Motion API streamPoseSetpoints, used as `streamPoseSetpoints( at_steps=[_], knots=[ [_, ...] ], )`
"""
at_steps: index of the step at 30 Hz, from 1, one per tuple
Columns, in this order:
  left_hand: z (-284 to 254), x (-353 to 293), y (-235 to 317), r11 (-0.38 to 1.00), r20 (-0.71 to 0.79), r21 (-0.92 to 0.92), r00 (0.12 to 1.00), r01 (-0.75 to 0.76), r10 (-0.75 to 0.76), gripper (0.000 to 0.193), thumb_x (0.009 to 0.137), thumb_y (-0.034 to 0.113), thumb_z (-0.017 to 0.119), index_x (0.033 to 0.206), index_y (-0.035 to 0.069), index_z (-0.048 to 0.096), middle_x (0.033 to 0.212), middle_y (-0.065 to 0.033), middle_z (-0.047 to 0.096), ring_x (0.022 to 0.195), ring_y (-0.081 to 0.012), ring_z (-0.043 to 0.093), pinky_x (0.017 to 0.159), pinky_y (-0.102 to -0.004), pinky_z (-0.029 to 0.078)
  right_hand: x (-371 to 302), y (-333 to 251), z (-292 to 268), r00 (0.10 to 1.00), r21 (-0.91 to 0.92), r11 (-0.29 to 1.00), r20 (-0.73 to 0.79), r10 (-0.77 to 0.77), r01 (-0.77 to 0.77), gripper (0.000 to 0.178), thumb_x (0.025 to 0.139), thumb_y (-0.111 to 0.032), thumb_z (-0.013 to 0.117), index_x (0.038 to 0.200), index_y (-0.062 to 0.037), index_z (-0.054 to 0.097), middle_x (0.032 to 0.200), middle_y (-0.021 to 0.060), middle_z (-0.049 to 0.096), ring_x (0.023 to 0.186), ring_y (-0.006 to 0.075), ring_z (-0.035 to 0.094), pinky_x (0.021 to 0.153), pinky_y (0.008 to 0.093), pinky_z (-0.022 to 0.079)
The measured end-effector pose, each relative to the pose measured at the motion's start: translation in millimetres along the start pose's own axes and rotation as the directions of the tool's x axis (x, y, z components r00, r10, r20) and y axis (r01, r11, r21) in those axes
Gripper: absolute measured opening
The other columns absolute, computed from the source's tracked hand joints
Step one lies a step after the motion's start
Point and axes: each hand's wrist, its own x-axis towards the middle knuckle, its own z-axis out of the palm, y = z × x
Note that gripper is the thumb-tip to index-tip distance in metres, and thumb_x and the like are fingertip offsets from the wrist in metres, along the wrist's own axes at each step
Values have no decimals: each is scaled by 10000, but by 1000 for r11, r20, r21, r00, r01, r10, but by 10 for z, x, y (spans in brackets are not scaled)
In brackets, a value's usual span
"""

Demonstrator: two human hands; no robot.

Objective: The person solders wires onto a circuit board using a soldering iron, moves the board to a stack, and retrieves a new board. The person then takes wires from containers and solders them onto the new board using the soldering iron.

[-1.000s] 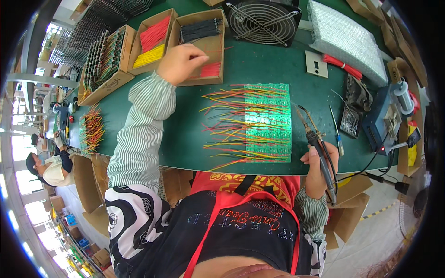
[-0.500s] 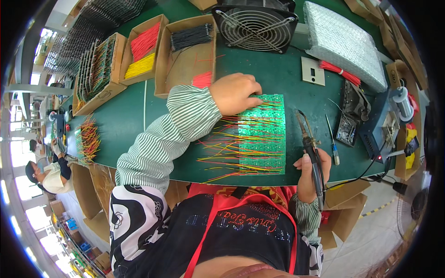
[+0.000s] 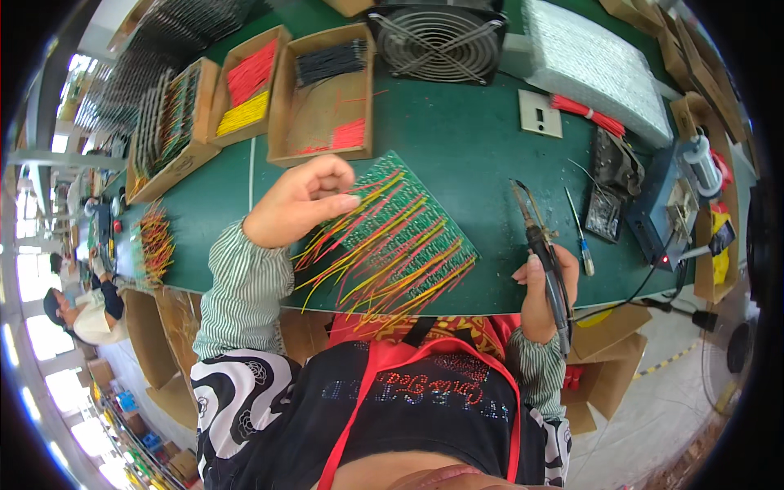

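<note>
Head view: the person's left hand (image 3: 304, 202) reaches in from the near left, its forearm in a green-and-white striped sleeve (image 3: 245, 282), bent at the elbow and raised over the green tabletop (image 3: 461, 135). Its fingers curl loosely toward the far side, while the thumb stretches to the right, parted from them with a gap between. The grip is loose, clasping nothing that can be seen; whether the thumb touches the wires under it cannot be told.

Just right of this hand, in the middle near part of the table, lies a green rectangular printed circuit board (image 3: 408, 186), turned at a slant with one corner pointing to the far side. Rows of thin red and yellow insulated wires (image 3: 390, 253) cross it and fan out to the near left, some ends reaching past the near table edge.

The right hand (image 3: 539, 306) stands at the near edge, right of the board, its wrist upright. Thumb and fingers close around a black-handled soldering iron (image 3: 555, 286), whose metal tip points to the far left, clear of the board.

Right of the iron lies a slim screwdriver with a blue and clear handle (image 3: 586, 255). Beyond the left hand stands a brown open-topped cardboard box (image 3: 322, 110) holding black and red wires.
</note>
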Motion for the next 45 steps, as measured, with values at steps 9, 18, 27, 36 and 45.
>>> streamPoseSetpoints(
  at_steps=[9, 18, 27, 36, 45],
  knots=[
    [-800, -1543, -475, 963, -782, -101, 618, -251, 79, 133, 856, 82, 580, 970, 37, 530, 873, 0, 567, 790, -79, 532, 685, -216, 437, -52, -58, -13, 993, -153, 981, 2, -118, 117, 251, 851, -83, 555, 1059, 30, 474, 677, 77, 550, 567, 118, 519, 538, 234, 416],
    [-2022, -3449, -1017, 827, -992, 123, -101, -549, 80, 167, 886, 115, 542, 1006, -1, 540, 947, -86, 601, 820, -191, 594, 701, -375, 531, -84, -98, 46, 992, -243, 962, 11, -126, 125, 234, 873, -106, 529, 1054, 34, 479, 646, 67, 529, 558, 112, 498, 530, 228, 399],
    [-2149, -3657, -1885, 935, -829, -353, -451, -39, -331, 529, 780, 465, 618, 970, -25, 559, 960, -177, 595, 893, -268, 581, 737, -380, 488, -75, -98, 88, 986, -326, 932, -10, -169, 157, 245, 882, -94, 515, 1077, 46, 469, 659, 67, 533, 549, 101, 490, 520, 215, 394],
    [-2152, -3063, -1452, 966, -923, 170, -313, 194, 226, 371, 796, 247, 639, 1027, -24, 531, 862, -135, 618, 751, -203, 598, 653, -315, 486, -70, -29, 34, 987, -335, 929, 18, -159, 156, 290, 885, -144, 527, 1102, 35, 454, 674, 77, 532, 558, 115, 502, 527, 234, 413],
    [-2493, -1693, -640, 598, -835, 507, 180, 621, 520, 708, 690, 271, 744, 1268, 56, 397, 1205, -180, 488, 1098, -316, 488, 926, -375, 407, -71, -59, 43, 986, -332, 932, -31, -162, 143, 250, 886, -124, 525, 1082, 22, 467, 626, 58, 530, 539, 107, 488, 522, 225, 393]
  ],
)
